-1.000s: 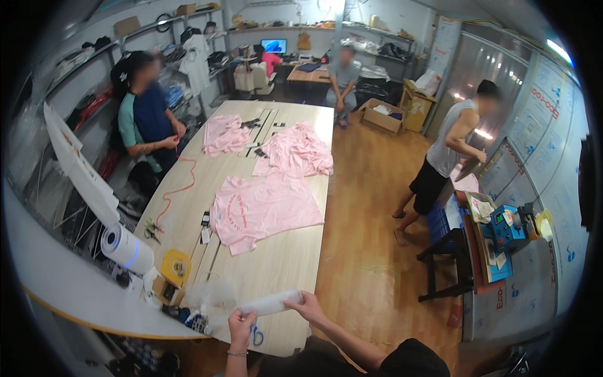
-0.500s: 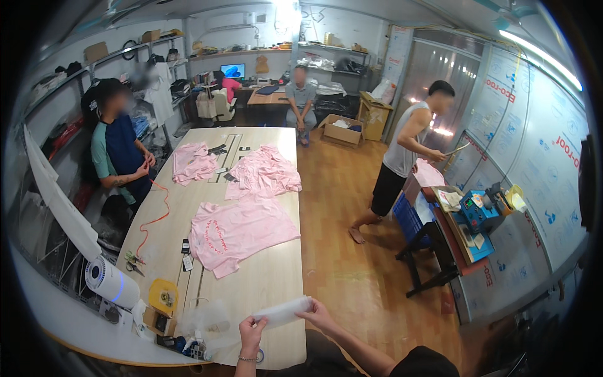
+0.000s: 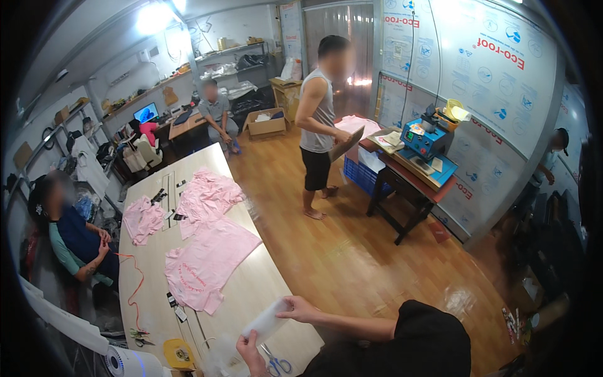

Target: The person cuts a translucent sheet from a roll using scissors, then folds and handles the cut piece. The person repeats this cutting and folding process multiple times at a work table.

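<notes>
My left hand (image 3: 250, 352) and my right hand (image 3: 298, 309) both grip a clear plastic bag (image 3: 265, 322), stretched between them above the near end of a long light wooden table (image 3: 264, 286). Blue-handled scissors (image 3: 277, 363) lie on the table just under the bag. A pink T-shirt (image 3: 207, 261) is spread flat a little farther along the table. Beyond it lie two other pink shirts (image 3: 207, 198), (image 3: 142, 218).
A seated person in blue (image 3: 75, 242) works at the table's left side with a red cord (image 3: 133, 279). A standing person (image 3: 319, 125) is by a heat press bench (image 3: 422, 157) at right. Another sits at the back (image 3: 217, 113). A paper roll (image 3: 129, 363) and yellow tape dispenser (image 3: 178, 353) sit near left.
My view has swung to the right and the room has shifted left in the picture. Both hands still hold the clear bag, now lower and closer to the table's end.
</notes>
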Demonstrator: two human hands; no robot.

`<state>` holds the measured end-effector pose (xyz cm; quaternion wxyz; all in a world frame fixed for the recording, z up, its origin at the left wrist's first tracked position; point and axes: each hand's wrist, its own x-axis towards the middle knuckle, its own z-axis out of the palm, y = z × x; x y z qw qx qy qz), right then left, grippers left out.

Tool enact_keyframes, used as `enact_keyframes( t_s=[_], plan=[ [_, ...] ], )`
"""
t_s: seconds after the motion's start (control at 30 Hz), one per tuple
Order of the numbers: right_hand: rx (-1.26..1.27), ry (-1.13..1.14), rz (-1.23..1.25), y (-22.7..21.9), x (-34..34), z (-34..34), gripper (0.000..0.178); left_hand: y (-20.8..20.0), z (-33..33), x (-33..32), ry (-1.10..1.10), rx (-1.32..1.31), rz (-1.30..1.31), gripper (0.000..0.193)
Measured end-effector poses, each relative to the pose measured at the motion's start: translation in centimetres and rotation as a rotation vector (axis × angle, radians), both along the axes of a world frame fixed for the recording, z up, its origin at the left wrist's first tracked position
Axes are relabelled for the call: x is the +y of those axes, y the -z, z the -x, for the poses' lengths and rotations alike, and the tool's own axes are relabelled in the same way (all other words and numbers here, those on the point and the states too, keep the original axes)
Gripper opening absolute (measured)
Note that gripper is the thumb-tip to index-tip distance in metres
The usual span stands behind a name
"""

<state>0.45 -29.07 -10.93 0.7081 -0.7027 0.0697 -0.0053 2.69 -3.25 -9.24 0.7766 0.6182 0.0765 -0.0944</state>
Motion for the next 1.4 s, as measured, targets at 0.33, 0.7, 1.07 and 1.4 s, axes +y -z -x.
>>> enact_keyframes(
  t_s=[0.33,0.7,1.07,1.4],
  plan=[
    [0.002,0.056,-0.128,-1.2,-1.2,4.2,0.040,-4.2,2.3,-2.6,0.221,-0.035,-0.116,0.019],
    [-0.044,0.142,0.027,-3.4,-2.5,4.8,0.047,-4.1,3.6,-2.2,0.332,-0.247,-0.310,0.029],
    [-0.114,0.143,-0.016,-5.6,-2.5,7.3,0.037,-3.5,2.9,-4.4,0.291,-0.126,-0.261,0.034],
    [0.035,0.177,0.014,-4.4,-1.9,6.5,0.046,1.1,1.0,-2.0,0.202,-0.212,-0.105,0.021]
  ],
)
